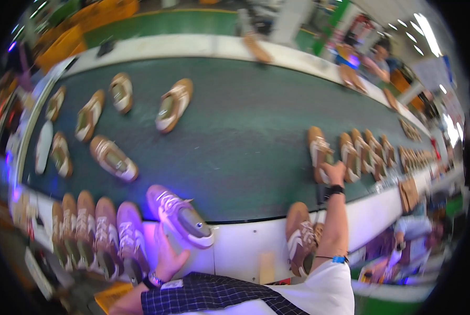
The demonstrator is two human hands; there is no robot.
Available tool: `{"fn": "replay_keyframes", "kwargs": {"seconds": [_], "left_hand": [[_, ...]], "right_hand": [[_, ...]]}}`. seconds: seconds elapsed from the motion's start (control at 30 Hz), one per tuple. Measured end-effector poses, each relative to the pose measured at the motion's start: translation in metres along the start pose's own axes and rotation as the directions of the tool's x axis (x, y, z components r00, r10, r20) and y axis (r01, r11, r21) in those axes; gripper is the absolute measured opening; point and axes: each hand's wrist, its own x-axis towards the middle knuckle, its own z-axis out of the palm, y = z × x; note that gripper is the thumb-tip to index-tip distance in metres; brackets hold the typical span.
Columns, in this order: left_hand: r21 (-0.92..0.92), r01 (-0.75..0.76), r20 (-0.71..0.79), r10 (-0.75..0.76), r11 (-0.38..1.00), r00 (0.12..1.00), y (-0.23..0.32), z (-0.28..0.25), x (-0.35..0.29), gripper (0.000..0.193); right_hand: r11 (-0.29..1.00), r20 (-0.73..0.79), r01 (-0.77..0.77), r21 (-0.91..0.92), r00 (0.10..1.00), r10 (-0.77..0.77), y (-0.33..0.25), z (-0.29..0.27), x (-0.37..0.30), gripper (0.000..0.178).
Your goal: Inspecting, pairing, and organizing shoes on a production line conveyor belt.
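My left hand (168, 257) is beside a tan and white lace-up sneaker (180, 215) under purple light. That sneaker lies across the near edge of a dark green conveyor belt (235, 152); my fingers are stretched and my thumb stands apart, though contact is hard to tell. Out to the right, my right hand (333, 172) is closed on the heel end of another tan and white sneaker (319, 149) on the belt. Below my right forearm a brown sneaker (299, 236) rests on the white ledge (237, 247), partly hidden by the arm.
Several sneakers (106, 226) stand in a row at the near left. More loose sneakers (174, 105) lie on the belt's left part, with a white sole-shaped piece (44, 147). A line of sneakers (369, 149) runs off to the right. Other people (379, 60) are across the belt.
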Motion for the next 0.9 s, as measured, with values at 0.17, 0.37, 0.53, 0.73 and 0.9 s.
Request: {"fn": "replay_keyframes", "kwargs": {"seconds": [0.17, 0.37, 0.53, 0.73, 0.9], "left_hand": [[0.315, -0.031, -0.154, 0.084, 0.949, 0.985, 0.021, -0.010, 0.047, 0.103], [0.131, 0.135, -0.223, -0.103, 0.982, 0.969, 0.027, 0.017, 0.084, 0.121], [0.278, 0.087, -0.152, -0.046, 0.957, 0.987, 0.047, 0.047, 0.073, 0.107], [0.263, -0.118, -0.200, 0.173, 0.958, 0.964, 0.039, 0.041, 0.081, 0.037], [0.060, -0.302, -0.110, 0.307, 0.951, 0.945, 0.022, 0.028, 0.081, 0.017]], "right_hand": [[0.999, 0.197, -0.011, -0.040, 0.980, 0.019, 0.033, 0.051, 0.034, 0.073], [0.927, 0.435, -0.147, 0.345, 0.900, -0.019, 0.050, 0.059, 0.056, 0.047], [0.858, 0.452, -0.208, 0.470, 0.891, -0.032, 0.058, 0.071, 0.052, 0.044], [0.982, 0.357, -0.081, 0.171, 0.934, 0.015, 0.027, 0.059, 0.040, 0.046], [0.906, 0.448, -0.240, 0.350, 0.892, 0.063, -0.016, 0.057, 0.012, 0.054]]}}
